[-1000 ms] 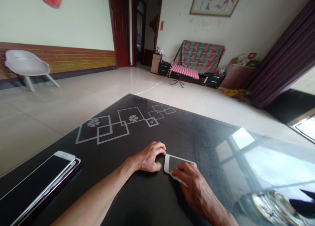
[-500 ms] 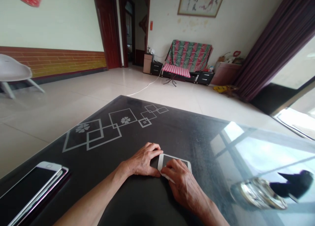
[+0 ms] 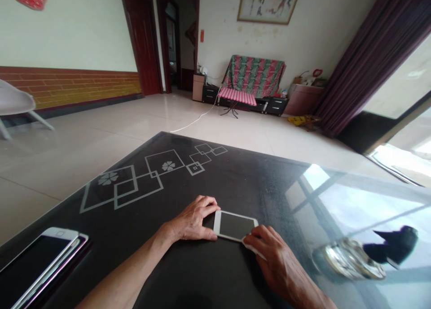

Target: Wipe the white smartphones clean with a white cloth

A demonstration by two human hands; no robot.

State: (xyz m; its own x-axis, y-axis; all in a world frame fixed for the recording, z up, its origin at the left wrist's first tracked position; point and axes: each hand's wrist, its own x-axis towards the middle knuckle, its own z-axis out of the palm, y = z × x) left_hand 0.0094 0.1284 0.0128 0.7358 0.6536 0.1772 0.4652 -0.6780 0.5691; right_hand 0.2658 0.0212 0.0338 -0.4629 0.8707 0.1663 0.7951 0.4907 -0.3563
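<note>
A white smartphone [image 3: 235,226] with a dark screen lies flat on the black glossy table [image 3: 188,273]. Its left end is gripped by my left hand [image 3: 193,219], thumb at the near corner and fingers at the far one. At the phone's near right corner, my right hand [image 3: 272,250] is closed with the fingertips bent down. A thin white piece [image 3: 259,254], looking like a wipe or tissue, pokes out beneath these fingers; most of it is hidden by the hand.
Several stacked phones or tablets [image 3: 40,259] lie at the table's left edge. A clear glass dish [image 3: 353,259] with a black object [image 3: 393,246] stands to the right. Farther back are a white chair [image 3: 15,98] and a small table with a striped cloth [image 3: 237,96].
My right hand has slid right across the phone to its near right corner, uncovering most of the screen. My left hand keeps its hold. The view has shifted slightly.
</note>
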